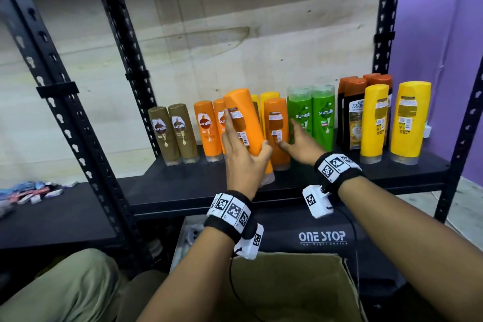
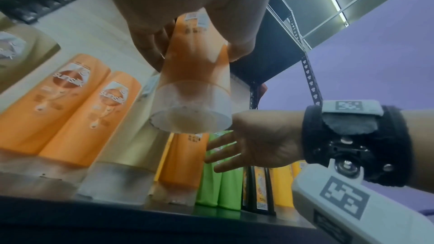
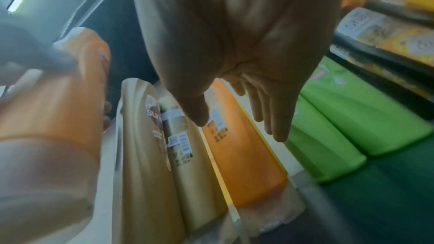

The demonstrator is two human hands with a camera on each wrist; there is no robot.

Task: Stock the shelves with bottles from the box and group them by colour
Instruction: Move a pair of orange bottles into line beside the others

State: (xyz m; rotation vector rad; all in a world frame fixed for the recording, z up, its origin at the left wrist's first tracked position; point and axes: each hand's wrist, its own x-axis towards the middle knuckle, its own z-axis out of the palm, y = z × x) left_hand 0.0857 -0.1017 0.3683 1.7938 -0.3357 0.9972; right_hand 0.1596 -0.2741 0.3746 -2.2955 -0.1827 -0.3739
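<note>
Gripping a tilted orange bottle [image 1: 245, 123] with thumb and fingers wrapped round it, our left hand [image 1: 241, 162] holds it clear above the front of the shelf [image 1: 183, 188]. Our right hand [image 1: 300, 144] reaches flat, fingers straight, between a standing orange bottle [image 1: 277, 133] and 2 green bottles [image 1: 312, 115] mid-shelf. The cardboard box [image 1: 287, 282] sits below the shelf's front edge.

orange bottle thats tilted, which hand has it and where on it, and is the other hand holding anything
The left hand grips the tilted orange bottle around its lower body, above the clear cap. The right hand is open beside a standing orange bottle, holding nothing.
</note>
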